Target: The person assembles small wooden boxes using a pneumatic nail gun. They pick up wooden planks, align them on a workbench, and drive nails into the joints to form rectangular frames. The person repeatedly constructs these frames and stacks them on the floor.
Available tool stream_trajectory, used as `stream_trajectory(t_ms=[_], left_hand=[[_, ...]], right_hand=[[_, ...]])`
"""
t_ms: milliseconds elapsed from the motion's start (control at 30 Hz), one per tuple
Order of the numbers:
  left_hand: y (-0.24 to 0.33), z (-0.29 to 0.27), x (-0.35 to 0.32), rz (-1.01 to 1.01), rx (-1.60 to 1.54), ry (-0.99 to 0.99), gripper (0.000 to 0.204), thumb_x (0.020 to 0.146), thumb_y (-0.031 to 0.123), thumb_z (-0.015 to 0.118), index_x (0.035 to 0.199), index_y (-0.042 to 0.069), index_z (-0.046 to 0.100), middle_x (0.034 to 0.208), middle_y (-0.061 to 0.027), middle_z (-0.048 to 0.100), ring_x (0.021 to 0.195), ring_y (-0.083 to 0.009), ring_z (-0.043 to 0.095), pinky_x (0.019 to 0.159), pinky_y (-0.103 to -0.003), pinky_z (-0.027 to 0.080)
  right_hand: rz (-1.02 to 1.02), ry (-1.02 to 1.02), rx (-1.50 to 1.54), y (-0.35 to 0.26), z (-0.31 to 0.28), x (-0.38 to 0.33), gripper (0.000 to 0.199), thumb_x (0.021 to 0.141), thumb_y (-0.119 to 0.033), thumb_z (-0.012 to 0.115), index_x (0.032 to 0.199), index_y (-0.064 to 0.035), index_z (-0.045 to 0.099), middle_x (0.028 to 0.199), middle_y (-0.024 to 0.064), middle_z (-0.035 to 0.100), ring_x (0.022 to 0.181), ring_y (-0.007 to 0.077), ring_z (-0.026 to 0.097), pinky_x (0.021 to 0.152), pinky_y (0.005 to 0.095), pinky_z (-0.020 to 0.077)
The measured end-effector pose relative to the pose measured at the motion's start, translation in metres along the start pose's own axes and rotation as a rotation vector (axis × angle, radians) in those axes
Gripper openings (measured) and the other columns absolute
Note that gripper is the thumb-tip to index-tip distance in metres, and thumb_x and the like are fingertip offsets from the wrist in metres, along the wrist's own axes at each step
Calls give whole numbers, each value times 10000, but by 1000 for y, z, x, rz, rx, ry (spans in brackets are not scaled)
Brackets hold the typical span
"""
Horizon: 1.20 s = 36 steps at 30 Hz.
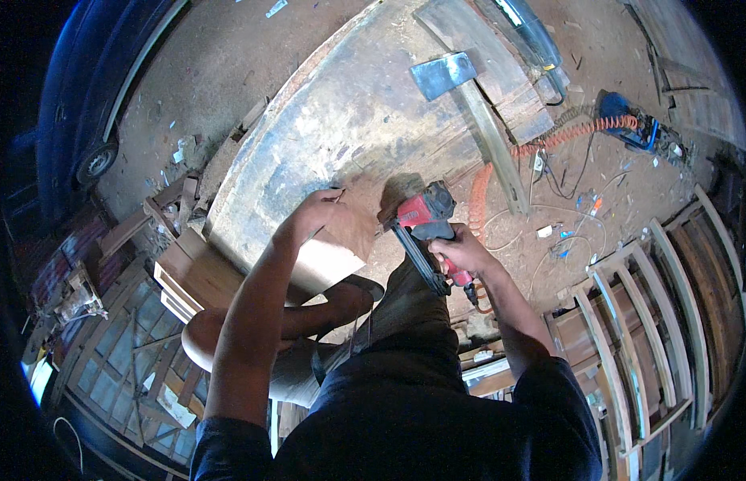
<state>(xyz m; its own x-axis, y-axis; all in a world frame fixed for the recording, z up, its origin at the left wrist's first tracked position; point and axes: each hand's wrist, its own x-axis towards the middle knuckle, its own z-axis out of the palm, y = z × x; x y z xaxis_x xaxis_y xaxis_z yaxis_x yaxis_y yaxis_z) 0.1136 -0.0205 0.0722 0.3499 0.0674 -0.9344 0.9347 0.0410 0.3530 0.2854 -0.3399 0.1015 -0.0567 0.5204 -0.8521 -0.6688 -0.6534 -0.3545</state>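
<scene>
While the right hand (457,250) grips a red pneumatic nail gun (425,220) at frame centre, the left hand (318,210) pinches a pale wooden panel (341,244) steady; nailing seems underway, needing firm alignment.

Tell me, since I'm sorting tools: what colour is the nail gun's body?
Red with black parts, on the nail gun in the head view.

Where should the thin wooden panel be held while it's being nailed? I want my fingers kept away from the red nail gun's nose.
Judging by its pose, grip the wooden panel at its upper left edge, coming from the left, as the left hand does. The nail gun, in the right hand, meets the panel from the right, so the left edge lies farthest from its nose.
</scene>
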Motion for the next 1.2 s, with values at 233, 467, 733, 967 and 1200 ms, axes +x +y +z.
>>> stream_trajectory(t_ms=[233,467,733,967,1200], left_hand=[[30,61,-82,476,402,1096,339,1035,298,481,1074,20,672,1033,-222,648,1013,-407,624,950,-525,452],[11,74,-70,562,561,1129,207,930,248,575,985,60,643,955,-161,635,875,-374,608,882,-496,414],[4,72,-67,519,389,1056,129,929,157,542,902,67,629,857,-143,630,772,-374,615,693,-462,484],[1,70,-62,553,360,1043,98,894,166,578,913,92,640,857,-114,634,730,-349,612,692,-452,472],[5,67,-65,569,365,1041,108,884,164,574,929,88,637,865,-109,635,725,-338,614,683,-447,476]], right_hand=[[-46,14,77,-13,-8,17,178,841,-125,677,926,9,597,675,32,592,543,130,582,523,315,511],[-63,29,33,-11,-3,44,198,853,-143,694,961,1,612,679,36,592,542,139,570,530,327,514],[-53,-44,154,-37,1,48,101,876,-105,652,941,-28,642,683,32,593,539,124,565,505,312,498],[144,27,-262,-38,-11,9,178,867,-190,678,871,-23,618,674,20,597,486,108,520,460,296,453],[138,-50,-107,-10,0,34,157,883,-167,666,885,-16,623,686,29,598,563,132,565,542,306,489]])
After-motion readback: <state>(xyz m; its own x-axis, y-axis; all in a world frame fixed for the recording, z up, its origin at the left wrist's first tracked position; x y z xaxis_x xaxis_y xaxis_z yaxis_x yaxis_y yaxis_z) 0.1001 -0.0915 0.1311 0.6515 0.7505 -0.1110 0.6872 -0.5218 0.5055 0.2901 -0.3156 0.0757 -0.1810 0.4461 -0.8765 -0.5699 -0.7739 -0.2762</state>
